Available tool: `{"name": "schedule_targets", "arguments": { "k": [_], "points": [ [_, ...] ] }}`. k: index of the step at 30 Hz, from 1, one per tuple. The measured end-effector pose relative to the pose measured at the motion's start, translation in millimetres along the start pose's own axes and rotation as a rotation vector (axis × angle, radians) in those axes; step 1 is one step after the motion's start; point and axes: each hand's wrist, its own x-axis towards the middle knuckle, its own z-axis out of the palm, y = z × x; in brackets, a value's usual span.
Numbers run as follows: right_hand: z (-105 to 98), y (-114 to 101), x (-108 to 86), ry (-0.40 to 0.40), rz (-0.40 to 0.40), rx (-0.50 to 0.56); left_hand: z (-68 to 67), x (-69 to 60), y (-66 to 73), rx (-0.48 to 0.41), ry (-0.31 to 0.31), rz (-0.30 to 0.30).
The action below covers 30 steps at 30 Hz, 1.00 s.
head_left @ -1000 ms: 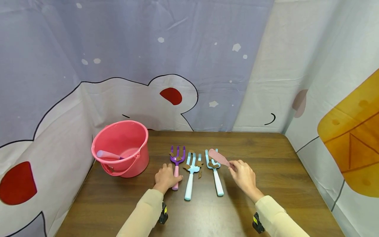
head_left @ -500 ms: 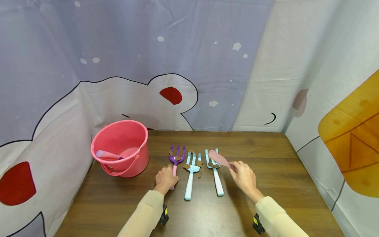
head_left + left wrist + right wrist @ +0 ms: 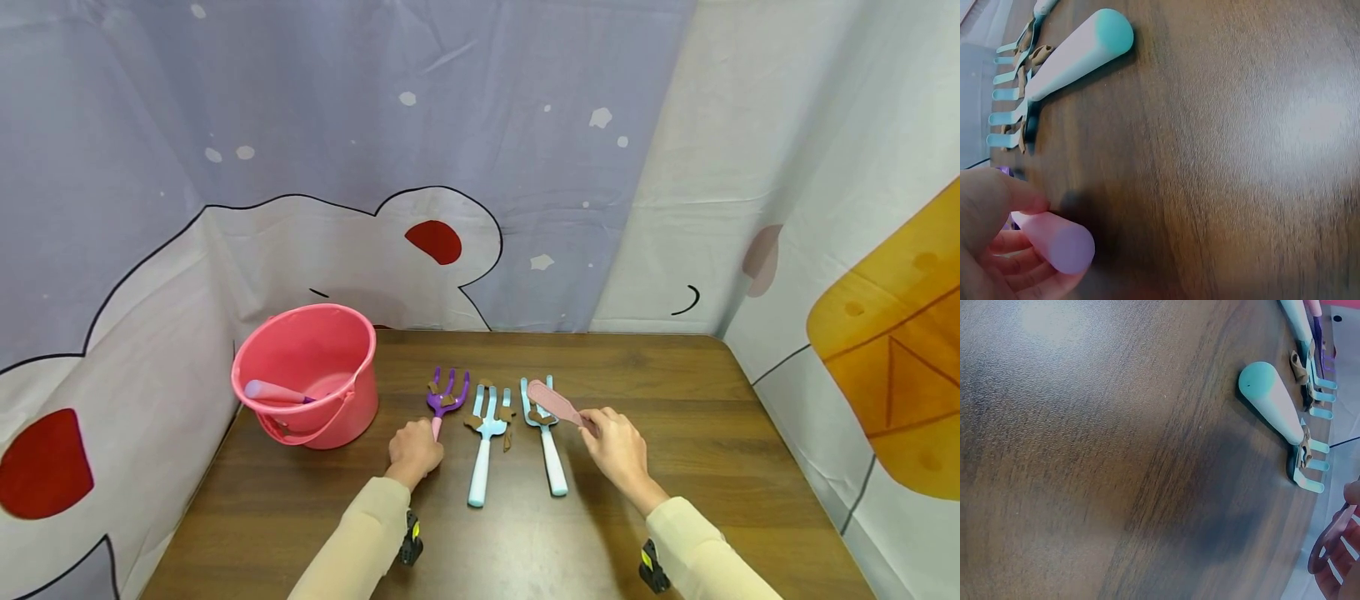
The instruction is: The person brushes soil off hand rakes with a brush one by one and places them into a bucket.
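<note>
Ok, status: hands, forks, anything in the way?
Left hand grips purple fork by its pink handle. Right hand holds pink tool over rightmost blue fork. Brown scraps on all three forks may obstruct.

Head view's bright w/ faint shadows; L & R wrist pics dimmer, softer, w/ white glare on table (image 3: 1210,156).

Purple fork (image 3: 447,402) held in L grip (image 3: 415,452), pink paddle (image 3: 553,402) in R grip (image 3: 617,448); 2 blue forks (image 3: 480,473) w/ brown bits (image 3: 472,422) & bucket (image 3: 358,417) seen on worktop (image 3: 645,367).

Head view looks forward and down; nearer wrist views share the pink-handled fork (image 3: 1059,240)
</note>
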Motion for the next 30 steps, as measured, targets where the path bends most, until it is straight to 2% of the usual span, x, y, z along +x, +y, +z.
{"name": "schedule_targets", "arguments": {
  "k": [5,11,21,30],
  "points": [
    [-1,0,-0.4,-0.003,0.003,0.000,-6.2,-0.2,-4.2,0.019,0.001,0.001],
    [-2,1,0.2,0.008,-0.008,0.004,-8.4,0.1,-9.0,0.025,0.047,0.028],
    [-2,-5,3.5,-0.004,-0.011,0.020,-17.1,-2.4,-7.8,0.041,0.131,0.116],
    [3,-14,3.7,-0.008,-0.020,0.039,-28.4,-13.4,-0.2,0.065,0.176,0.211]
  ]
}}
